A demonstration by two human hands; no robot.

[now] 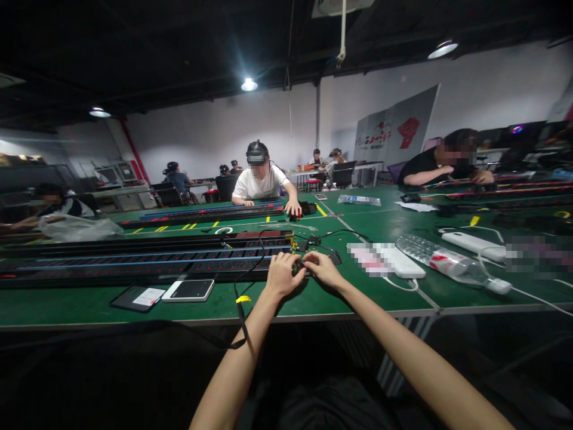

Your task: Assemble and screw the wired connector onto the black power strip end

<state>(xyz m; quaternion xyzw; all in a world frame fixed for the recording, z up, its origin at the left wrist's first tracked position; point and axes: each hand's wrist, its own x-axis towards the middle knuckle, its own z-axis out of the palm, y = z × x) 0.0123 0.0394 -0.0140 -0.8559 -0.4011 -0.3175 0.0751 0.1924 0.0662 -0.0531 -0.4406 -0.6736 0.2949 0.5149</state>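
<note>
The small dark part [298, 267] is pinched by the left hand [283, 275] and right hand [325, 270], over the green tabletop [376, 298].

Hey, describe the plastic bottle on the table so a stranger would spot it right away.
On the green table, look to the right of the wearer's right hand. Just past a white device, the bottle lies on its side, neck pointing toward the near right. Unlike the solid white devices on either side, it is see-through with red on its label.
</note>
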